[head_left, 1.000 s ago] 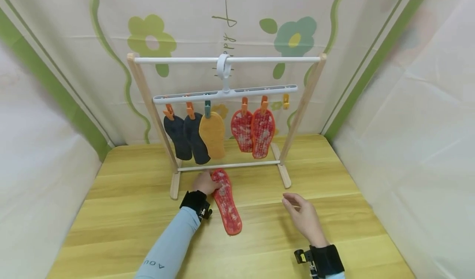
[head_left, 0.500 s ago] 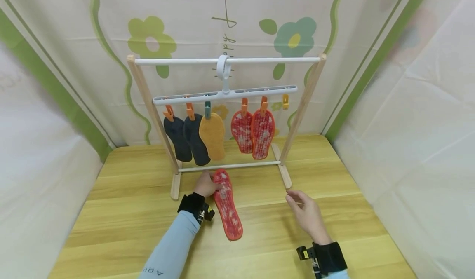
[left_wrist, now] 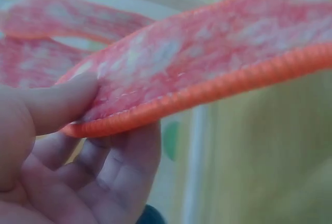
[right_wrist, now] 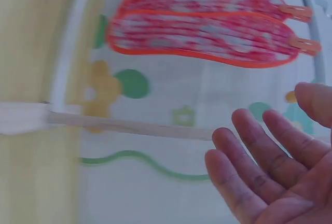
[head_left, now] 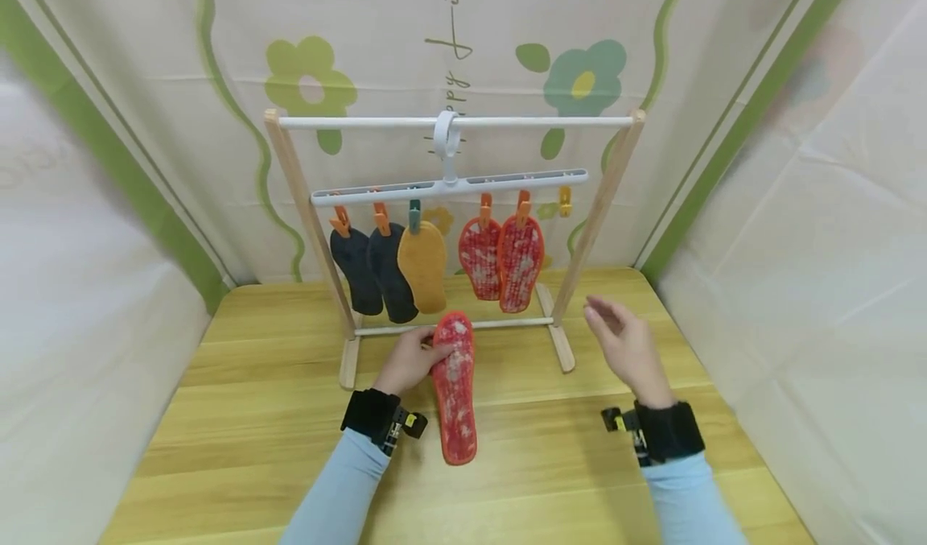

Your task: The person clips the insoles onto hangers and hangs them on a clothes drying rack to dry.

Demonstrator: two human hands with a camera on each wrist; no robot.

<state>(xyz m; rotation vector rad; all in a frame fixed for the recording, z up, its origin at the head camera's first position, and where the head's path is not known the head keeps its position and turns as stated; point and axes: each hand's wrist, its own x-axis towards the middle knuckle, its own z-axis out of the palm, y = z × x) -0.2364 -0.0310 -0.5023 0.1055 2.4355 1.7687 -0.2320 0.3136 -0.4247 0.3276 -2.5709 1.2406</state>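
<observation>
My left hand (head_left: 411, 361) pinches a red and white insole (head_left: 456, 400) near its upper end, thumb on the patterned face and fingers behind. In the left wrist view the insole (left_wrist: 207, 53) shows a thick orange stitched edge. My right hand (head_left: 630, 352) holds nothing, its fingers relaxed, beside the rack's right post. Two more red insoles (head_left: 520, 267) hang from orange clips on a white hanger (head_left: 521, 181). To their left hang a yellow insole (head_left: 423, 267) and two dark insoles (head_left: 391, 275). A yellow clip (head_left: 565, 203) at the hanger's right end holds nothing.
A wooden rack (head_left: 601, 199) with white rods carries the hanger by its hook (head_left: 446, 134). It stands on a wood-grain table (head_left: 536, 464). Pale fabric walls (head_left: 811, 247) with green strips surround the table on the back and sides.
My left hand has lifted the red insole off the table and brought it right, more upright. My right hand has moved up and to the right, towards the rack's right post.
</observation>
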